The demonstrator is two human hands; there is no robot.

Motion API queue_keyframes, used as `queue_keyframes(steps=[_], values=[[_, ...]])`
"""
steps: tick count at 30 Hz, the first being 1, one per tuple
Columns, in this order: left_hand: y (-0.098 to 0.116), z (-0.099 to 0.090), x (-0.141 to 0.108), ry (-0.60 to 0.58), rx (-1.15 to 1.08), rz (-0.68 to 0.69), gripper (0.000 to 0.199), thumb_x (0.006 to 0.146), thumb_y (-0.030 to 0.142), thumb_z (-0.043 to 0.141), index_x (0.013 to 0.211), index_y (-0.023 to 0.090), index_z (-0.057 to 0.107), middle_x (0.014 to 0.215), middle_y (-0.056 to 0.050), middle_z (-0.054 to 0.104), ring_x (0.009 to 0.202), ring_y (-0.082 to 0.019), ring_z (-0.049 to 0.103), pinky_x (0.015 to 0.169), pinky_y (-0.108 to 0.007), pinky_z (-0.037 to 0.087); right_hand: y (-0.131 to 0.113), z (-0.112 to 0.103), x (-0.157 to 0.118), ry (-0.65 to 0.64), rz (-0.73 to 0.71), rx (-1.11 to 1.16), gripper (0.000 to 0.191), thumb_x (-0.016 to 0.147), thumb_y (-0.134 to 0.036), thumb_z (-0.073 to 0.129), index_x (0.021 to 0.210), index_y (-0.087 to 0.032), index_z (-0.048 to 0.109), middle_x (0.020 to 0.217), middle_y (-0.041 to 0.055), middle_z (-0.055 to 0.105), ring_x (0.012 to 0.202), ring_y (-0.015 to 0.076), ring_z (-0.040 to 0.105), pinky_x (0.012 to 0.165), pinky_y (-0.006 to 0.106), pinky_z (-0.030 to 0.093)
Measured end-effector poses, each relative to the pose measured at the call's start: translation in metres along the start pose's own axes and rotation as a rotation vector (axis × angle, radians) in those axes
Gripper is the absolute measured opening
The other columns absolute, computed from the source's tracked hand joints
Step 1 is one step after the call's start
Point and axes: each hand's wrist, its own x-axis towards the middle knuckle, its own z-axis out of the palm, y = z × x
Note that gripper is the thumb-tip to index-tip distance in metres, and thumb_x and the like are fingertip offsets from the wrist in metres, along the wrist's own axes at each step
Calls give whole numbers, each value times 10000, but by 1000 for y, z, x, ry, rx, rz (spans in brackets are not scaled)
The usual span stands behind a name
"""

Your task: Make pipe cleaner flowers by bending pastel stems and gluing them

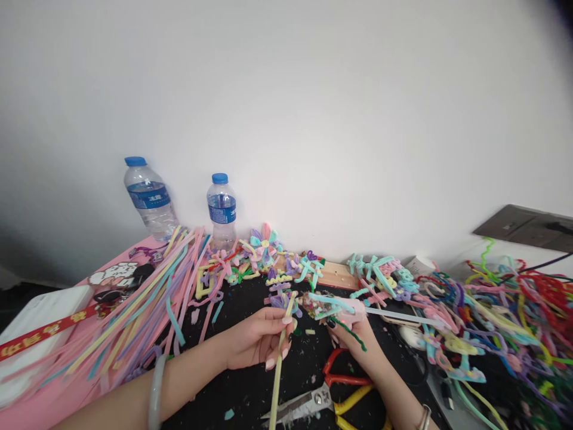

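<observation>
Left hand (259, 337) pinches a yellow pipe cleaner (276, 385), short end poking up above the pinch, longer end running down below; right hand (359, 335) clasps a pink glue gun (351, 312), front end toward the pipe cleaner.

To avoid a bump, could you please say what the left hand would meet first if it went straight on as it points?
The left hand would probably meet the pink glue gun in the right hand; depth is unclear.

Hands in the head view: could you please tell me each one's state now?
Left hand: closed, pinching a pale yellow fuzzy strip.
Right hand: closed, holding a pink glue gun.
</observation>
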Motion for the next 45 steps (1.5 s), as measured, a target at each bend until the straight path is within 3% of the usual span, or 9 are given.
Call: queue_keyframes(steps=[11, 18, 24, 36, 45], values=[[0, -1, 0, -2, 2, -1, 187, 794, 289, 597, 723, 121, 556, 560, -48, 642, 305, -65, 481, 311, -160, 319, 2, 0, 0, -108, -29, 9, 345, 755, -403, 617, 1021, -182, 619, 1027, 110, 666, 945, 278, 614, 860, 409, 471], [1, 1, 0, 4, 11, -4, 186, 796, 287, 595, 721, 120, 560, 555, -47, 638, 301, -62, 473, 307, -159, 314, 1, 2, 2, -88, -33, -26, 286, 765, -387, 611, 955, -177, 644, 904, 89, 683, 914, 272, 615, 859, 402, 469], [1, 1, 0, 2, 30, -6, 191, 795, 293, 593, 719, 121, 554, 554, -40, 634, 303, -58, 472, 313, -157, 315, -1, 3, 3, -65, -48, -41, 176, 765, -354, 600, 757, -183, 643, 688, 47, 650, 820, 266, 622, 783, 376, 493], [0, -1, 0, 1, 1, -1, 179, 774, 284, 622, 736, 121, 559, 544, -46, 639, 297, -62, 471, 305, -155, 296, -2, 3, 3, -13, -59, -54, 229, 744, -388, 609, 826, -180, 662, 687, 53, 658, 768, 267, 624, 727, 368, 510], [0, -1, 0, -13, -5, 8, 179, 802, 267, 586, 709, 118, 555, 553, -49, 642, 297, -67, 482, 303, -155, 331, -1, 2, 0, -92, -37, -6, 318, 747, -422, 617, 955, -183, 641, 926, 95, 686, 925, 286, 617, 836, 403, 483]])
